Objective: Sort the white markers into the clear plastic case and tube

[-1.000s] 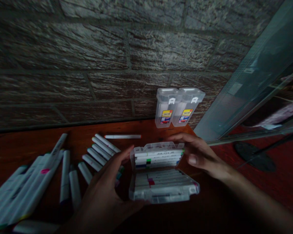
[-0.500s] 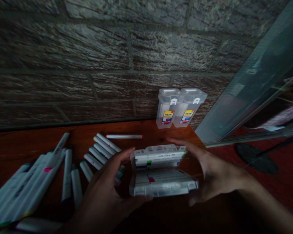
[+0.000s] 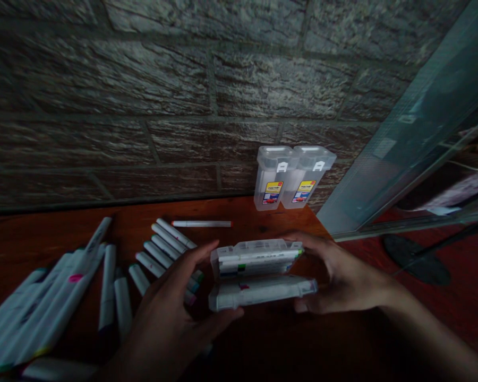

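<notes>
A person's two hands frame a clear plastic case (image 3: 265, 293) of markers above a reddish wooden desk (image 3: 249, 216), its two halves folded partway toward each other. The left hand (image 3: 165, 310) pinches the left end, fingers at the upper half and thumb under the lower. The right hand (image 3: 344, 278) curves around the right end, fingers behind the upper half and thumb just beside the lower corner; whether its grip presses the plastic cannot be told.

Desk surface shows between the case and two clear boxes (image 3: 269, 180) (image 3: 298, 183), which stand side by side near the brick wall (image 3: 175, 79). The desk's right edge slants down from the boxes to behind the right hand, with red floor (image 3: 472, 254) beyond. Room is tighter at left, where a row of markers (image 3: 159, 265) runs partly behind the left hand and a larger pile (image 3: 40, 307) spreads to the picture's edge. A lone marker (image 3: 202, 224) with orange-red ends lies crosswise behind the row.

Each box bears a label (image 3: 272, 192) in yellow and blue with a red corner, under a white clasp; its dark lettering is too small to read surely. Print on the cased markers is blurred.
</notes>
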The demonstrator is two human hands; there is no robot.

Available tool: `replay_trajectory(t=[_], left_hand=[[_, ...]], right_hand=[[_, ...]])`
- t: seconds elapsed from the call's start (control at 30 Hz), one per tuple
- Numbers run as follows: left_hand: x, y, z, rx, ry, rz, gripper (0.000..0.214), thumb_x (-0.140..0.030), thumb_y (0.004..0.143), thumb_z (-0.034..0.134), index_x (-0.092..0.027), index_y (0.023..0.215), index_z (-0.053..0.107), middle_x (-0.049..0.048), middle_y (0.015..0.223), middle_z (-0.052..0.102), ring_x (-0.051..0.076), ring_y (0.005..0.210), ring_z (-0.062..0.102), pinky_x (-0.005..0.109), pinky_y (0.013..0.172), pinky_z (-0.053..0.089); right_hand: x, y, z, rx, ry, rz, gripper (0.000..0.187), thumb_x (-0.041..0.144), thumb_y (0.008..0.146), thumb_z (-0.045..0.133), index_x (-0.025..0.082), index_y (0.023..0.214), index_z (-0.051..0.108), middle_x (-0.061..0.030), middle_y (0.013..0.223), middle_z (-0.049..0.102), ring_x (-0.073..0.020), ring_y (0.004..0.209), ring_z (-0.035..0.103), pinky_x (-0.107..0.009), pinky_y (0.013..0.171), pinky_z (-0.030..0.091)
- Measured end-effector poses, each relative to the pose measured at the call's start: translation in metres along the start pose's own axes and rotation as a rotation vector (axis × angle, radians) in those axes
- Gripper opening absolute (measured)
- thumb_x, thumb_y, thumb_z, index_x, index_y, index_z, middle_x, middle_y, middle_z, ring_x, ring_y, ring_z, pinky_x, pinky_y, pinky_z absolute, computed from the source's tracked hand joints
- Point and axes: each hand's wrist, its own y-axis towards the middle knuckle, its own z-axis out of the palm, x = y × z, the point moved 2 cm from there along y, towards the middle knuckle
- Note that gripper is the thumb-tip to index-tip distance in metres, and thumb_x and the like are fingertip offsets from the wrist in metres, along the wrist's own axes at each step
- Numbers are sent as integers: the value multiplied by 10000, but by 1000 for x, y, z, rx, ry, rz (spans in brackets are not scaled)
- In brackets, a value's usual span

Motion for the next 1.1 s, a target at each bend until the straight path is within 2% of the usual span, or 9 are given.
replay_trajectory(t=[0.13, 0.3, 0.5, 0.63, 0.83, 0.97, 1.1], left_hand=[[-1, -1, 2, -44, -23, -45, 615, -442, 803, 765, -358, 1381, 573, 57, 1235, 763, 326, 1052, 762, 426, 734, 692], [-1, 1, -1, -50, -18, -12, 517, -459, 840, 747, -351, 1330, 622, 39, 1165, 789, 302, 1020, 777, 411, 795, 682], [0, 3, -3, -38, -3, 38, 408, -443, 874, 738, -356, 1264, 655, 5, 1147, 798, 257, 991, 788, 357, 818, 677], [-4, 5, -3, -31, -19, 53, 355, -435, 883, 735, -357, 1225, 681, -3, 1132, 799, 247, 967, 787, 349, 821, 674], [-12, 5, -4, 7, -95, 92, 252, -338, 911, 682, -354, 1161, 697, -13, 1060, 801, 226, 922, 784, 322, 755, 675], [-11, 3, -2, 17, -119, 20, 232, -369, 907, 677, -344, 1135, 707, -9, 1038, 801, 235, 898, 784, 324, 704, 671], [-8, 2, -1, 81, -143, -58, 241, -403, 919, 669, -348, 1150, 712, -13, 1076, 802, 239, 937, 780, 311, 690, 663]], right_hand=[[0, 0, 1, -60, 44, -51, 727, 216, 734, 891, 281, 1402, 609, -76, 1284, 699, -293, 1164, 671, -451, 1043, 552], [-1, 1, 5, -109, 111, -79, 538, 203, 788, 850, 281, 1294, 684, -60, 1137, 749, -250, 1013, 713, -402, 898, 612], [-2, 2, 7, -32, 132, -33, 324, 207, 878, 775, 267, 1194, 734, -33, 1001, 773, -206, 879, 732, -326, 763, 614], [-6, 0, 9, -106, 134, -59, 305, 239, 880, 784, 297, 1176, 740, -19, 982, 765, -198, 857, 717, -312, 733, 604], [-14, -4, 12, -153, 179, -47, 407, 215, 864, 799, 324, 1245, 709, -22, 1051, 755, -205, 909, 721, -313, 750, 617], [-13, -4, 12, -102, 182, -33, 300, 247, 892, 775, 295, 1184, 725, -26, 1017, 746, -196, 890, 714, -300, 743, 612], [-11, -2, 12, -76, 184, -38, 262, 260, 902, 764, 254, 1161, 723, -35, 1004, 744, -188, 883, 708, -291, 744, 611]])
